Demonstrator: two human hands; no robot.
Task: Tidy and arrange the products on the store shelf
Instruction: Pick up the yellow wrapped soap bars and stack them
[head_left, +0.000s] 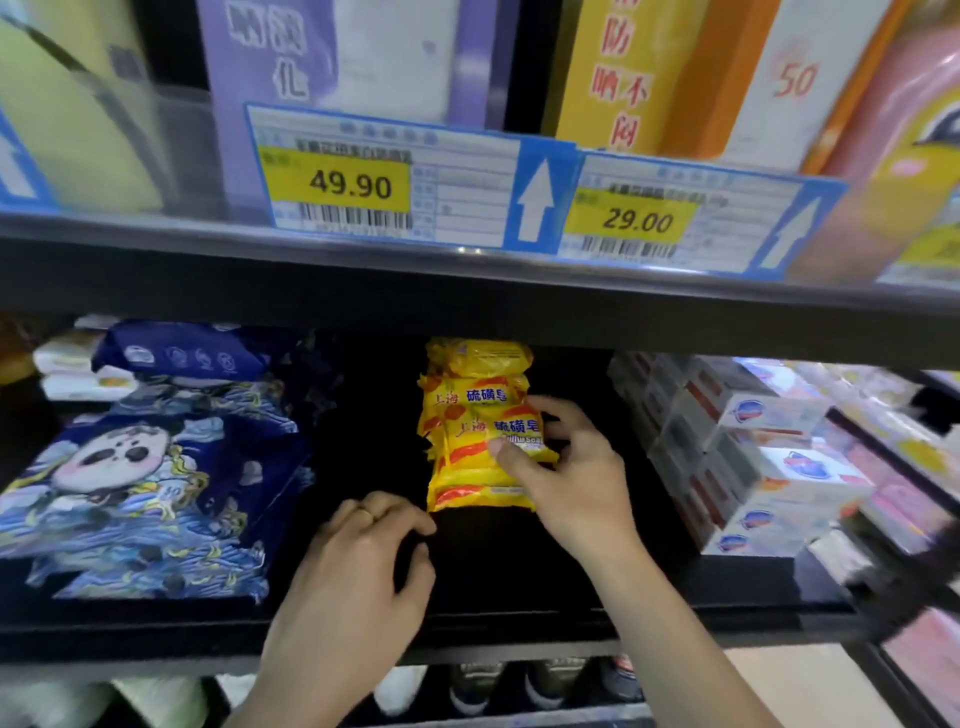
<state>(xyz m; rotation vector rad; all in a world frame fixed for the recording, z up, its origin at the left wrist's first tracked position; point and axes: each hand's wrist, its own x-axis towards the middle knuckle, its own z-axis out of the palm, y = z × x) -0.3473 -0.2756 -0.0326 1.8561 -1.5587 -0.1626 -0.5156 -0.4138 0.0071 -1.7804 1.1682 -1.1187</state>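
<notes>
The yellow soap packets (480, 423) are stacked mid-shelf, flanked by blue panda packs (145, 467) and white soap boxes (753, 457); the top packet is pinched by the right hand (561, 467); the left hand (358, 561) is held loosely curled, empty, above the dark shelf (519, 571); price tags (384, 179) are hung overhead.

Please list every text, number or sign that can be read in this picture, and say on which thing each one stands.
"49.90": left price tag, with a white up arrow.
"29.00": right price tag, also with an arrow.
"50": white and orange box.
"防晒不闷": yellow box.
"上海 硫磺皂": yellow soap packs, gripped by the right hand.
Blurred, not readable: purple box, barcodes, small tag print, white soap boxes.
</notes>
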